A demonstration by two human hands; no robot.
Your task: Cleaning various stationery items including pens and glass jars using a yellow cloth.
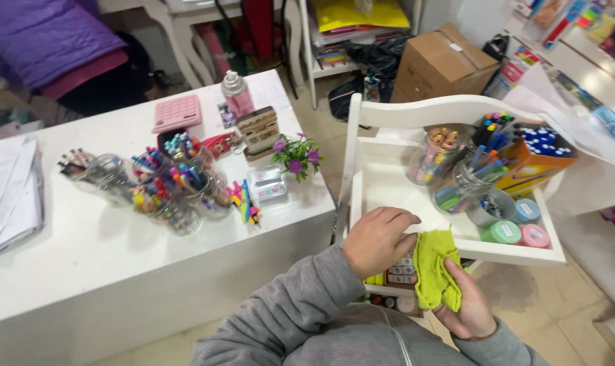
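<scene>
Yellow-green cloth [435,268] is bunched up between both hands right now. The right hand [467,308] has it from underneath, fingers curled around the lower part, and the left hand [378,238] sits on top with its fingers bent and pinching the upper edge. Looks to me like the cloth is being folded or regripped, so I'd say the step in hand is getting it ready, and wiping anything would need one hand free first.

Just past the fingertips is the white tray shelf [389,183], mostly bare on the near side. Further beyond the fingers it's crowded: jars of pens [464,183], small round tubs [517,230], an orange box [534,163]. Those would have to be shifted to get behind them.

Off to the left of the knuckles there's a white table [84,271] with more pen jars [179,186], a little flower pot [296,157] and a pink calculator [177,112].
</scene>
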